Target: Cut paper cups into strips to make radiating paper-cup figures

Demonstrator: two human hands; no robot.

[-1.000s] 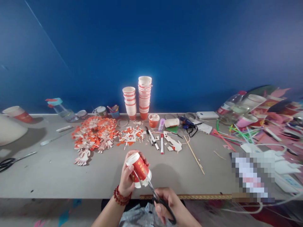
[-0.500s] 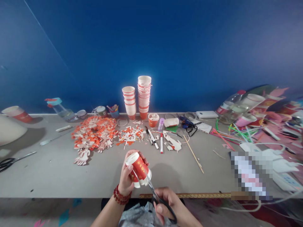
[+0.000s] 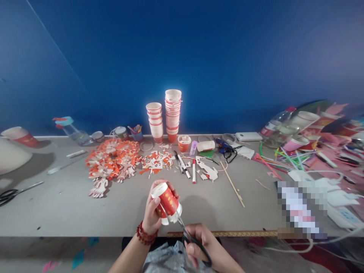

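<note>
My left hand [image 3: 152, 209], with a red bead bracelet on its wrist, is closed around a red paper cup [image 3: 168, 198] with gold marks. The cup is tilted, its base towards the upper left, and a cut runs up its side from the rim. My right hand [image 3: 199, 242] grips black-handled scissors [image 3: 182, 225]. Their blades meet the cup at its lower right edge, near the white rim. How far the blades reach inside the cup is hidden. Both hands are close together at the table's front edge.
Two stacks of paper cups [image 3: 173, 113] stand by the blue wall. Left of them lies a heap of orange and white paper cutouts [image 3: 113, 157]. Paper scraps [image 3: 156, 161], markers [image 3: 193, 171] and a wooden stick [image 3: 231, 184] lie ahead. Another pair of scissors [image 3: 11, 195] rests far left.
Almost nothing differs. The scissors' blades and the cup have barely shifted, and the whole view has moved very slightly.
</note>
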